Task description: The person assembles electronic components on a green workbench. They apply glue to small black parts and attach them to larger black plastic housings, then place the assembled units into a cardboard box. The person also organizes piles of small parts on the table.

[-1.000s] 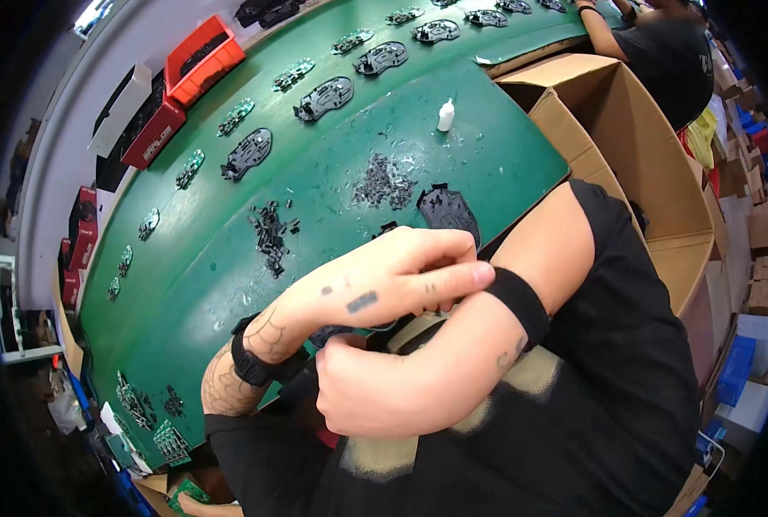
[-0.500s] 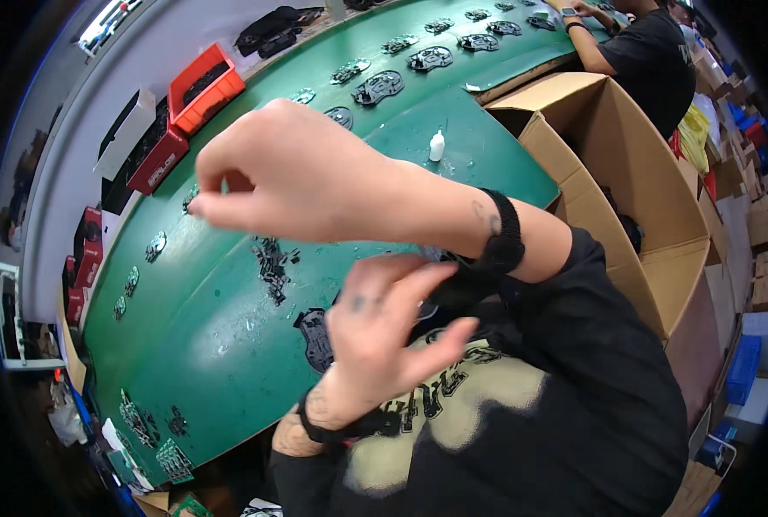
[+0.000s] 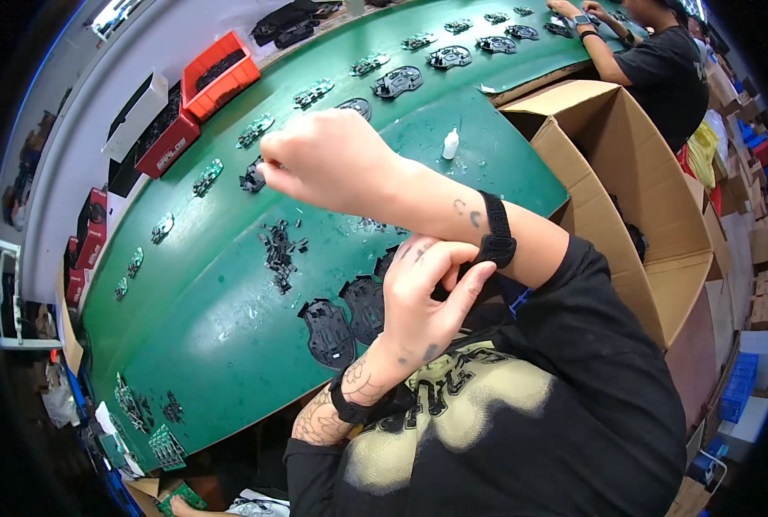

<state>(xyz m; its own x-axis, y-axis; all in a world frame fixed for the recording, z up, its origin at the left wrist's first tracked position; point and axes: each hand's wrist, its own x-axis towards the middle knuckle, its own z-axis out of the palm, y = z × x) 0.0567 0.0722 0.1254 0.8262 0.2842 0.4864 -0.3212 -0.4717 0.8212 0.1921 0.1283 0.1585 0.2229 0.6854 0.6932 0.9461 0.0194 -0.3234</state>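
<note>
My right hand (image 3: pixel 323 164) is raised over the green belt (image 3: pixel 203 327), its fingers pinched together, with nothing clearly in them. A small black part (image 3: pixel 251 177) lies on the belt just past the fingertips. My left hand (image 3: pixel 427 293) reaches up under my right forearm, and its thumb and fingers grip the black wristband (image 3: pixel 496 231) on my right wrist. Two flat black shell plates (image 3: pixel 328 332) lie on the belt below my left hand. To their left sits a loose pile of small black pieces (image 3: pixel 276 250).
A small white bottle (image 3: pixel 450 144) stands on the belt. An open cardboard box (image 3: pixel 625 189) is at my right. Red bins (image 3: pixel 220 73) line the belt's far edge, with green boards (image 3: pixel 254 131) and black shells (image 3: pixel 397 82) along it. Another person (image 3: pixel 659 69) works at top right.
My right hand has swung up from my chest and out to the left over the belt. My left hand has come out from beneath it and taken hold of the right wristband.
</note>
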